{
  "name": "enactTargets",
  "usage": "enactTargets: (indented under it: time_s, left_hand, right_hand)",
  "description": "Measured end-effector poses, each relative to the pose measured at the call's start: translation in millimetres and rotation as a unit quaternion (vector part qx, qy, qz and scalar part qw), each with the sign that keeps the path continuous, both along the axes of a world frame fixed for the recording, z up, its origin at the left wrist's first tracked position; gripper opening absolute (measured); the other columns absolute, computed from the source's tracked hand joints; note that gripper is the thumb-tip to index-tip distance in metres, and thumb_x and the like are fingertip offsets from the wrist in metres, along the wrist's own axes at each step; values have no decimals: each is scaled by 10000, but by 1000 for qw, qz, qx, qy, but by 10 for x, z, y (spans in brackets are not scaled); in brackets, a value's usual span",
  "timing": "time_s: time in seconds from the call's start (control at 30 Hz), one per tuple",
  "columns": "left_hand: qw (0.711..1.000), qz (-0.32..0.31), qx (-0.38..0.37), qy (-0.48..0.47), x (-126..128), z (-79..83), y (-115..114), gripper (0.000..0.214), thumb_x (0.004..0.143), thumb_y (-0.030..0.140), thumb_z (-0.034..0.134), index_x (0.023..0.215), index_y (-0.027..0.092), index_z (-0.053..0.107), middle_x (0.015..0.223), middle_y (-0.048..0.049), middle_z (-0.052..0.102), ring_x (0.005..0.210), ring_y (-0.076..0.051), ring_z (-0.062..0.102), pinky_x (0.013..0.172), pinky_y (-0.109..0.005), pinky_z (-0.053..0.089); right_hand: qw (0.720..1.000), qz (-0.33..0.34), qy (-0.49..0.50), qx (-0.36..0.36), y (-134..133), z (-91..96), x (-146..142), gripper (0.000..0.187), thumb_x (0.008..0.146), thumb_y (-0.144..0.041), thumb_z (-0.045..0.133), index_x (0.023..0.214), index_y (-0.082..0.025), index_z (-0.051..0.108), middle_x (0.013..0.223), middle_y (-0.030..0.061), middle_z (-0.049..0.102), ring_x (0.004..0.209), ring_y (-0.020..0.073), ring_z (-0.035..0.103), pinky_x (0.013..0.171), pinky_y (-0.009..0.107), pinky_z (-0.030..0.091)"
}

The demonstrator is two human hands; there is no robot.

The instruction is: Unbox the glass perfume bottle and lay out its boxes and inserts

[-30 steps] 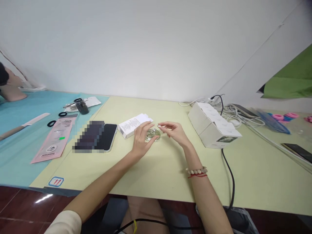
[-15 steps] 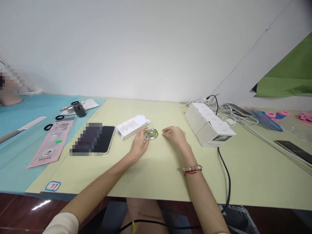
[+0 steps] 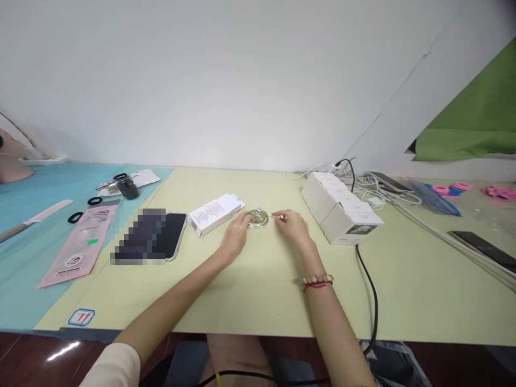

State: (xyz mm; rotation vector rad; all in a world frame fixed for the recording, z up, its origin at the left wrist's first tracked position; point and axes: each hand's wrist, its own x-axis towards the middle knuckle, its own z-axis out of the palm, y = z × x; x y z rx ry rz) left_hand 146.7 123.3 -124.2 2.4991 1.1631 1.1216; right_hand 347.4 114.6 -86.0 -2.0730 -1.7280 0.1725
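Left fingers loosely curled, tips touching the near-left edge of the bottle; contact only, no full wrap visible. Right fingers pinched together on a tiny pale bit, too small to identify, just right of the bottle and not touching it. So the bottle sits between the two sets of fingertips, flat on the table, small round clear glass, short neck up. Left hand rests palm down; right hand rests on its heel, bead bracelet and red thread on the wrist. Near edge: sticker with red marks at the left corner of the yellow mat. Black cable runs off the front edge on the right. Left of the hands: phone, dark, face up, part of it blurred out. Pink packet on the blue cloth further left. White box, printed side up, lies just beyond the left hand, near the bottle but apart. Stack of white cartons right of the right hand, well apart. Second dark phone far right. Back left: black rings, a dark jar, a pale comb. Back right: tangled white cables, pink rings, green cloth on the wall. Another person's arm at the far left edge.
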Motion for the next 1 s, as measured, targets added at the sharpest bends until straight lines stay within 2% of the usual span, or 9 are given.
enactTargets:
  time_s: [0.2, 0.4, 0.47, 0.57, 0.67, 0.73, 0.83, 0.93, 1.0]
  left_hand:
    - [999, -19, 19, 21, 139, -83, 164, 270, 851, 74, 312, 1045, 148, 485, 1268, -101, 445, 1180, -201, 431, 884, -345, 413]
    - [998, -12, 62, 31, 94, 10, 109, 281, 853, 238, 419, 1120, 180, 487, 1323, -99, 386, 1235, -209, 368, 967, -388, 353]
    - [996, 32, 82, 11, -32, 84, 93, 332, 847, 305, 447, 1159, 195, 481, 1349, -100, 348, 1259, -218, 328, 1002, -401, 311]
    - [985, 155, 78, -19, -307, 170, 139, 475, 792, 404, 528, 1212, 195, 452, 1362, -138, 302, 1263, -273, 300, 997, -446, 285]
    - [966, 255, 27, 19, -553, 178, 234, 764, 663, 529, 625, 1281, 145, 391, 1341, -198, 302, 1272, -360, 236, 986, -500, 246]
    - [955, 288, -17, 63, -635, 154, 283, 871, 601, 545, 661, 1279, 74, 385, 1229, -226, 409, 1201, -384, 314, 972, -508, 241]
    - [961, 263, -32, 77, -626, 144, 303, 860, 589, 545, 662, 1254, 66, 403, 1071, -179, 506, 1050, -327, 435, 944, -475, 273]
    - [980, 197, 35, 9, -552, 200, 272, 797, 609, 589, 629, 1223, 129, 409, 1096, -140, 493, 1047, -274, 438, 925, -416, 308]
    - [982, 158, 99, -30, -519, 247, 246, 749, 646, 574, 608, 1213, 136, 386, 1138, -137, 470, 1076, -252, 425, 932, -389, 314]
  right_hand:
    - [1000, 1, 13, 7, 21, -17, 43, 413, 735, -176, 478, 1116, -293, 587, 980, -15, 614, 883, 173, 552, 686, 295, 356]
    - [1000, 2, 19, 22, 16, -32, 33, 387, 751, -213, 473, 1114, -287, 583, 1066, 12, 565, 872, 167, 552, 686, 293, 367]
    - [998, -7, 51, 35, 7, -18, 25, 358, 757, -308, 508, 1106, -286, 584, 1117, 20, 538, 821, 155, 556, 689, 294, 374]
    - [990, -43, 102, 89, -3, 28, -9, 345, 768, -400, 500, 1069, -264, 601, 1119, 33, 535, 726, 136, 549, 682, 301, 372]
    - [965, -84, 143, 204, -3, 100, -114, 318, 801, -384, 453, 1022, -221, 612, 1040, 34, 568, 649, 114, 526, 649, 283, 367]
    - [940, -91, 167, 284, -15, 154, -238, 300, 811, -374, 448, 995, -200, 610, 985, 26, 583, 630, 104, 514, 618, 262, 370]
    - [922, -45, 174, 343, -69, 221, -483, 260, 823, -364, 461, 951, -187, 601, 943, 17, 590, 631, 93, 506, 601, 241, 381]
    - [941, 47, 142, 304, -140, 232, -716, 288, 829, -401, 480, 1016, -213, 592, 954, 14, 587, 697, 101, 514, 639, 235, 394]
    - [950, 80, 112, 279, -167, 204, -818, 354, 809, -435, 512, 1087, -221, 568, 999, 25, 569, 796, 117, 522, 684, 236, 402]
